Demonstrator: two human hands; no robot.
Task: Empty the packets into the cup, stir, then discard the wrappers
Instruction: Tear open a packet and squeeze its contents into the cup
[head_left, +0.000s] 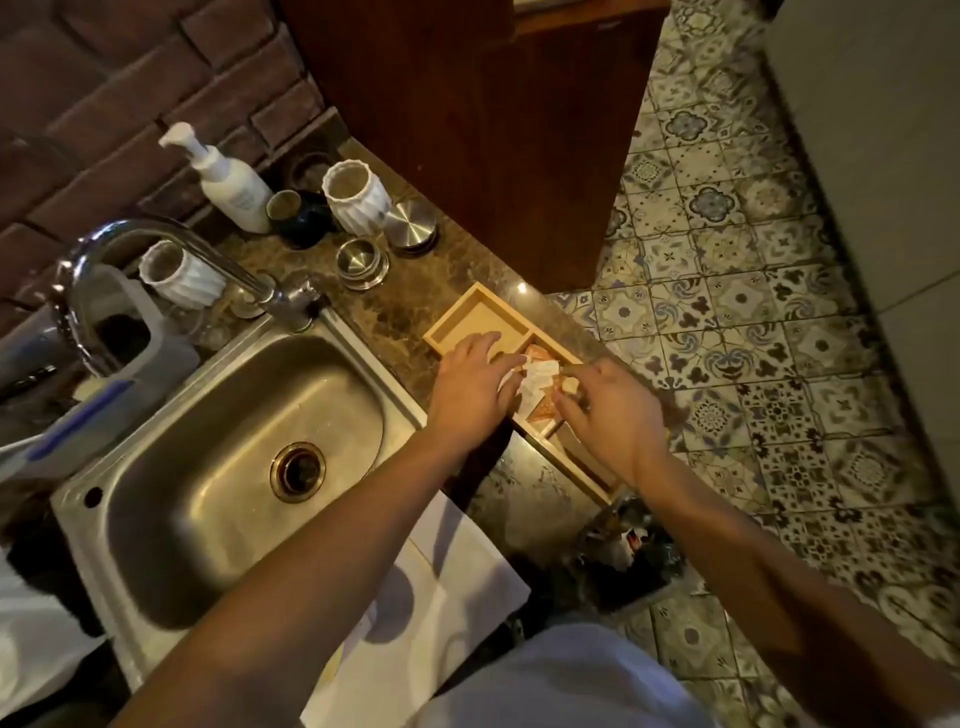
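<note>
A dark stone counter (415, 306) ran right of the sink (244, 441); my left hand (470, 387) pinched white packets (537, 376) over the wooden tray (467, 312)'s middle compartment; my right hand (610, 415), fingers loosely spread, touched them; the tray's right side met the counter edge.

no readable text, labels or numbers anywhere

Sink (156, 519) left of tray (467, 306); packets (540, 371) in tray's middle compartment; cups (356, 195) behind.
</note>
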